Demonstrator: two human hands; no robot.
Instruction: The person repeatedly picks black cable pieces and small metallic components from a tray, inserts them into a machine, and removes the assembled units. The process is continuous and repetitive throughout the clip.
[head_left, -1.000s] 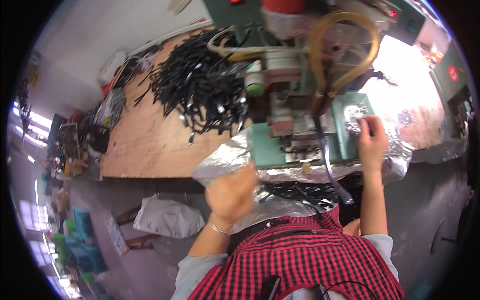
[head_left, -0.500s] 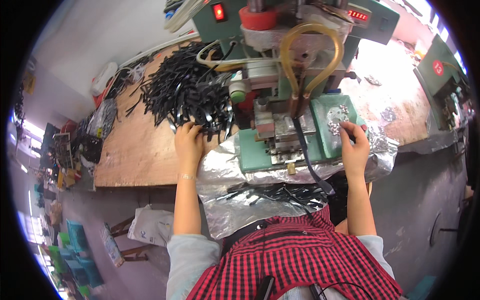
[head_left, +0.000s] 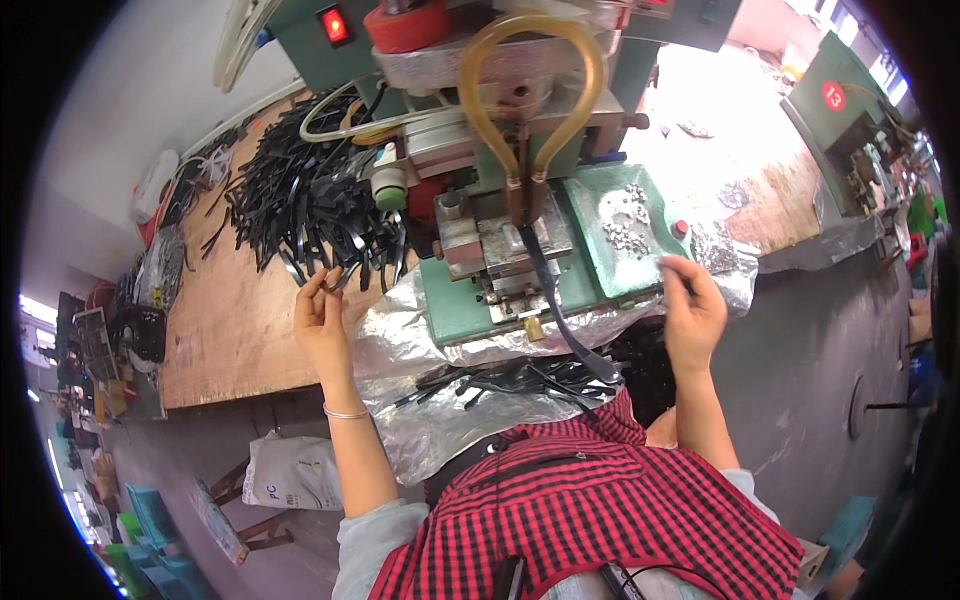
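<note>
1. I am watching the left hand [head_left: 322,312] reaching to the near edge of the heap of black straps [head_left: 300,215], which is lying on the wooden bench [head_left: 230,340] just left of the green press [head_left: 520,200]. Fingers are pinching closed on one strap's looped end.
2. I am judging the straps light, thin and springy; they are lying tangled, so a pulled one is likely dragging neighbours. An end loop looks the better place to grip than mid-length.
3. The right hand [head_left: 692,308] is hovering at the press's right front corner, near the small silver parts [head_left: 625,222] on its green tray. Fingers are curled; whether they are pinching a part I cannot tell.
4. One black strap [head_left: 560,320] is hanging down off the front of the press, over crinkled foil [head_left: 420,340].
5. More straps are lying below the press in the foil-lined lap, partly hidden by the checked shirt [head_left: 590,510].
6. The press top is running out of frame.
</note>
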